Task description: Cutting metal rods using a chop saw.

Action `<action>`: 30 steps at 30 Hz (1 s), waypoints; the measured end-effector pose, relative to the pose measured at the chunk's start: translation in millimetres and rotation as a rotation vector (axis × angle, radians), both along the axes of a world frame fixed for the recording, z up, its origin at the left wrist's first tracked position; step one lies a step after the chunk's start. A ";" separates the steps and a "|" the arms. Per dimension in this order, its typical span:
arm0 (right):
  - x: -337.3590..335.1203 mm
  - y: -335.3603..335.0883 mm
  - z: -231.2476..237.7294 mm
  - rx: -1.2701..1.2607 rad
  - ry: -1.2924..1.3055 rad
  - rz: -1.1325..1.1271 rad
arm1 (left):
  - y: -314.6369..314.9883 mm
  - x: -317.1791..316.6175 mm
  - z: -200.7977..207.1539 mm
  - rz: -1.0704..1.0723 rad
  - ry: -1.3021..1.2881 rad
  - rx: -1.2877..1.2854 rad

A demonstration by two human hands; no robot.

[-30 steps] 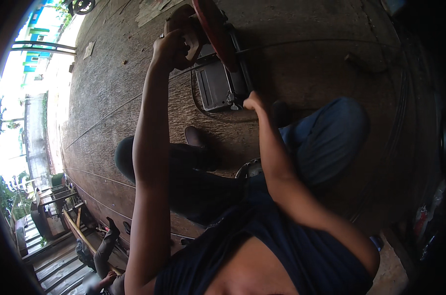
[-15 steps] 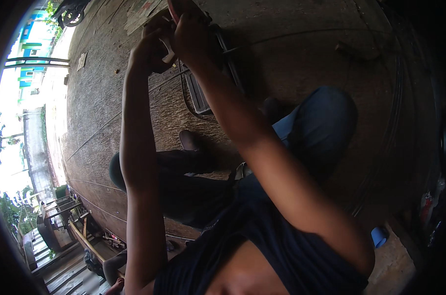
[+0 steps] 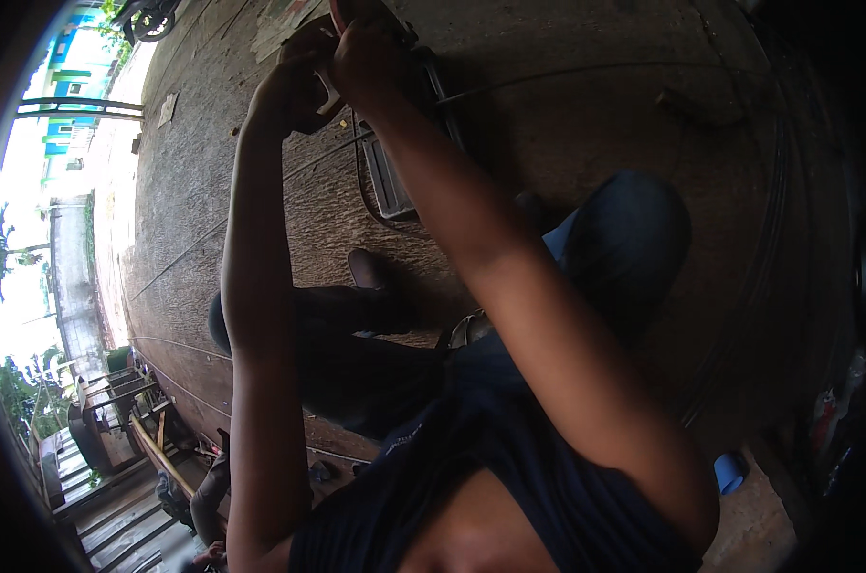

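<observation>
At the far end of my outstretched arms, both hands are close together near the picture's upper edge. My left hand (image 3: 307, 88) has its fingers bent, and whatever it may grip is too dark to make out. Beside it, my right hand (image 3: 364, 69) is closed round a red-edged object (image 3: 337, 13), whose kind I cannot tell because it is mostly hidden. Below my hands, on the ground, lies a dark rectangular case with a raised black frame (image 3: 391, 181), partly covered by my right forearm. A thin cable (image 3: 333, 153) passes beside the case.
My bent legs (image 3: 624, 229) and a shoe (image 3: 364, 269) are near the case. A dark block (image 3: 691, 107) lies to the far right, and a blue cylindrical thing (image 3: 730, 472) at lower right. Wooden framework (image 3: 156, 444) and part of another person (image 3: 210, 492) show at lower left.
The view has shifted slightly. My hands stay together at nearly the same place above the case, with the red-edged object still in my right hand.
</observation>
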State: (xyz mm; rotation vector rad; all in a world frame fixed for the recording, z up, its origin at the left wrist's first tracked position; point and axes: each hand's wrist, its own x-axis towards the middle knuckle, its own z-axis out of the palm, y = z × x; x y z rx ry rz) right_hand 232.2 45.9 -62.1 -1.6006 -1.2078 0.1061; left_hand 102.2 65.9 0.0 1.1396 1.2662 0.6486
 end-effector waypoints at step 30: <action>24.3 -51.2 12.1 0.087 0.161 0.252 | -21.3 -8.4 -41.7 0.268 -0.174 -0.087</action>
